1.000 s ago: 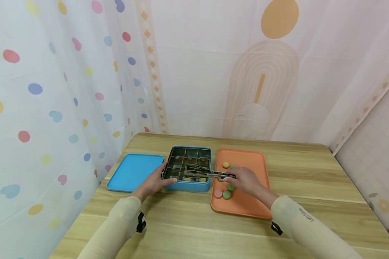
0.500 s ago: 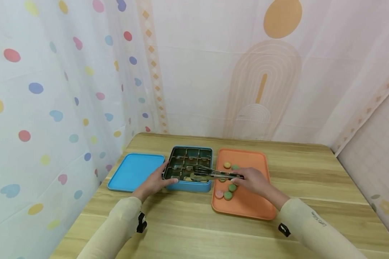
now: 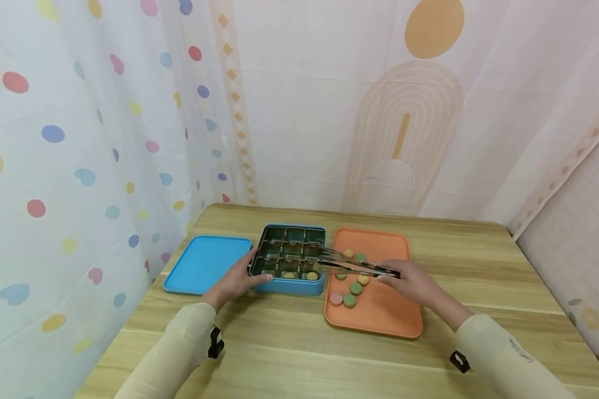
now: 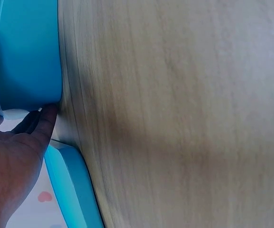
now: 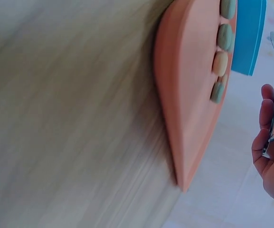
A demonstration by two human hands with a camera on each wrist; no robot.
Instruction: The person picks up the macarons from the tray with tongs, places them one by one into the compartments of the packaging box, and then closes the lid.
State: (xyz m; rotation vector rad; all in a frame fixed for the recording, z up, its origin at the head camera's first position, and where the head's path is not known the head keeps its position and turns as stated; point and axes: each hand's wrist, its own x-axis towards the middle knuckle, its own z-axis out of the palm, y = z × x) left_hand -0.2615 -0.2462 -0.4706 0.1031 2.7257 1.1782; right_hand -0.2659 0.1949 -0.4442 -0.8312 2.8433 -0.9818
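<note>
My left hand (image 3: 235, 281) grips the near left corner of a blue box (image 3: 292, 286), its thumb over the front rim and its fingers along the left side. A clear divided insert lines the box; yellow macarons (image 3: 311, 275) sit in its front middle and front right compartments. My right hand (image 3: 405, 280) holds metal tongs (image 3: 359, 267) with dark handles above an orange tray (image 3: 379, 321). The tongs' tips are spread apart near the box's right edge, with nothing visibly pinched. On the tray's left half lie several green macarons (image 3: 356, 288), yellow ones (image 3: 363, 280) and a pink macaron (image 3: 336, 299).
A flat blue lid (image 3: 207, 265) lies left of the box on the wooden table (image 3: 279, 354). The tray stands close to the box's right side. Patterned curtains (image 3: 304, 111) hang behind the table and along its left and right sides.
My right hand has drawn the tongs rightward from over the box's front compartments, and their tips have spread. The yellow macaron at front right now shows fully. My left hand stays at the box corner.
</note>
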